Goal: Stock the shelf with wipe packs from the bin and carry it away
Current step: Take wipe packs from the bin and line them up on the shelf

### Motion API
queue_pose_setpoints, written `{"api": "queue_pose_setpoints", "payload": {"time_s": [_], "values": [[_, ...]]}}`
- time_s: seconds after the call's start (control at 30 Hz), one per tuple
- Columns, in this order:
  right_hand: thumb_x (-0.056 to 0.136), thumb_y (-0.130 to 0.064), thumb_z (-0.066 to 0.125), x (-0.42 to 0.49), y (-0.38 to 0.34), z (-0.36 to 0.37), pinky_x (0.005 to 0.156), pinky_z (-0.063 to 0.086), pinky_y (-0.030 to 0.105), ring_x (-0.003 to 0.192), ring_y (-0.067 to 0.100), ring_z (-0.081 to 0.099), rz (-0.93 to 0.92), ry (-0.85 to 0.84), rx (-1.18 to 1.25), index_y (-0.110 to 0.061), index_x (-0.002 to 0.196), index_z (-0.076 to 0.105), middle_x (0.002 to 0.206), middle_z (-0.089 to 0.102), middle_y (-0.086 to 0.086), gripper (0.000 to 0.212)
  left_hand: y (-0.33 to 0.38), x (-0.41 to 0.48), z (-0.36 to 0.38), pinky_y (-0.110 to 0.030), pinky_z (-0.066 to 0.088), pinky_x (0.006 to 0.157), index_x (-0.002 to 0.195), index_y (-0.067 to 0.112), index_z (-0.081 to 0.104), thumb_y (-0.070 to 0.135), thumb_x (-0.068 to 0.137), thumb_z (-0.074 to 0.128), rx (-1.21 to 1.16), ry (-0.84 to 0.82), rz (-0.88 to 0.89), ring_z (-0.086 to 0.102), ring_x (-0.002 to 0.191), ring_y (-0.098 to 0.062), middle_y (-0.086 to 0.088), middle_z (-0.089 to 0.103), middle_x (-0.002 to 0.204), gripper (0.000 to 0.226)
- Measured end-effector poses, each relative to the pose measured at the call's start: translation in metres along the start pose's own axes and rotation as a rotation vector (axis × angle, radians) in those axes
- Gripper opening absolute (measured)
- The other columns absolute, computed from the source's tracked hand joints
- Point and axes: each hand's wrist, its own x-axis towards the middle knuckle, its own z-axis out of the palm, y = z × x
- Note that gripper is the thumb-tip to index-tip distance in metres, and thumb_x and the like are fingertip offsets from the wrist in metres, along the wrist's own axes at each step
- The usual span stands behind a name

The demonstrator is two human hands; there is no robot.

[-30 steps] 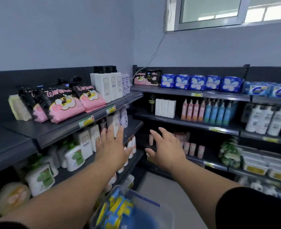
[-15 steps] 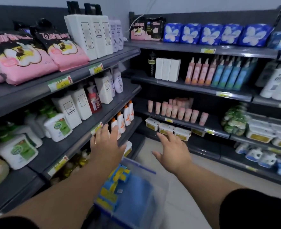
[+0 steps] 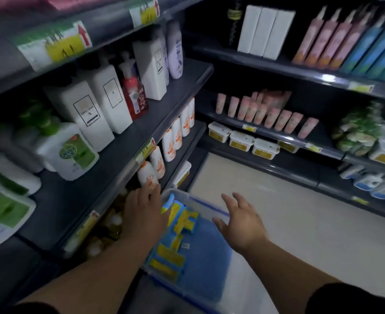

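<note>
low at six o'clock over the bin (image 3: 200, 201), left hand (image 3: 145, 208) and right hand (image 3: 241, 222) hover, fingers (image 3: 231, 197) spread; wipe packs (image 3: 182, 219) look soft, light, slick: grip their sides.

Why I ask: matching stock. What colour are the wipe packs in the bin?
Blue with yellow labels; the wipe packs show best in the head view.

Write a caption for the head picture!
Left hand and right hand, open, reach toward the bin of wipe packs by the shelves.
</note>
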Motion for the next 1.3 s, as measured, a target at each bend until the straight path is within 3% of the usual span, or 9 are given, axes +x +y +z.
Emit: {"api": "queue_pose_setpoints", "payload": {"time_s": [0.1,0.23,0.5,0.73,0.87,1.07,1.17,1.23,1.3], "values": [[0.093,-0.053,0.047,0.019,-0.005,0.037,0.114,0.026,0.035,0.143,0.021,0.021,-0.003,-0.049,0.019,-0.033,0.150,0.020,0.159,0.014,-0.001,0.067,-0.017,0.008,0.040,-0.041,0.016,0.116,0.152,0.020,0.011,0.044,0.094,0.048,-0.053,-0.123,-0.029,0.013,0.144,-0.029,-0.009,0.008,0.159,0.073],[0.091,-0.053,0.050,0.050,-0.003,0.083,0.112,0.028,0.033,0.142,0.021,0.025,-0.031,-0.090,0.011,-0.032,0.150,0.023,0.159,0.018,0.000,0.068,-0.032,0.019,0.092,-0.042,0.018,0.117,0.152,0.023,0.013,0.040,0.093,0.052,-0.148,-0.158,-0.060,0.008,0.145,-0.024,-0.005,0.005,0.160,0.073],[0.091,-0.051,0.051,0.098,0.011,0.173,0.114,0.027,0.036,0.144,0.022,0.021,-0.052,-0.160,0.095,-0.033,0.149,0.025,0.159,0.017,0.000,0.066,-0.032,0.049,0.163,-0.041,0.008,0.117,0.152,0.023,0.013,0.040,0.095,0.050,-0.074,-0.161,0.003,0.007,0.146,-0.024,-0.004,0.008,0.159,0.070],[0.091,-0.049,0.053,0.114,0.019,0.222,0.113,0.029,0.037,0.142,0.022,0.025,-0.088,-0.169,0.153,-0.033,0.148,0.027,0.158,0.018,-0.001,0.065,-0.019,0.055,0.202,-0.036,-0.002,0.118,0.152,0.023,-0.003,0.039,0.100,0.039,0.008,-0.196,0.004,-0.007,0.147,-0.023,-0.005,-0.015,0.159,0.069],[0.092,-0.050,0.052,0.124,0.020,0.226,0.111,0.033,0.038,0.141,0.020,0.028,-0.105,-0.141,0.211,-0.033,0.148,0.027,0.157,0.019,-0.004,0.064,-0.019,0.065,0.211,-0.038,0.005,0.117,0.152,0.026,-0.002,0.033,0.099,0.043,0.022,-0.165,0.001,0.003,0.146,-0.023,-0.003,-0.004,0.159,0.069],[0.094,-0.045,0.052,0.125,0.026,0.230,0.110,0.035,0.034,0.139,0.017,0.032,-0.129,-0.078,0.290,-0.032,0.146,0.033,0.154,0.027,-0.004,0.057,-0.018,0.083,0.210,-0.036,0.040,0.098,0.152,0.027,-0.002,-0.002,0.091,0.048,-0.013,-0.233,0.073,0.023,0.139,-0.024,0.003,-0.006,0.160,0.084],[0.097,-0.038,0.050,0.125,0.029,0.227,0.107,0.033,0.031,0.136,0.016,0.037,-0.124,-0.033,0.392,-0.026,0.144,0.038,0.151,0.034,-0.002,0.050,-0.018,0.079,0.209,-0.034,0.043,0.096,0.152,0.028,0.004,-0.008,0.089,0.042,-0.074,-0.230,0.110,0.033,0.137,-0.021,0.008,-0.002,0.160,0.082],[0.098,-0.035,0.047,0.126,0.028,0.224,0.107,0.037,0.031,0.129,0.015,0.045,-0.079,-0.008,0.536,-0.025,0.142,0.041,0.142,0.043,-0.002,0.046,-0.020,0.071,0.213,-0.031,0.038,0.104,0.152,0.027,0.013,-0.008,0.090,0.038,-0.164,-0.198,0.140,0.031,0.139,-0.018,0.008,0.009,0.160,0.075],[0.098,-0.042,0.044,0.126,0.024,0.220,0.101,0.045,0.035,0.116,0.014,0.057,0.053,-0.068,0.750,-0.031,0.139,0.044,0.132,0.052,-0.007,0.043,-0.018,0.058,0.219,-0.034,0.044,0.102,0.145,0.016,0.038,-0.005,0.085,0.035,-0.266,-0.088,0.258,0.046,0.131,-0.024,-0.004,0.038,0.151,0.064]]}}
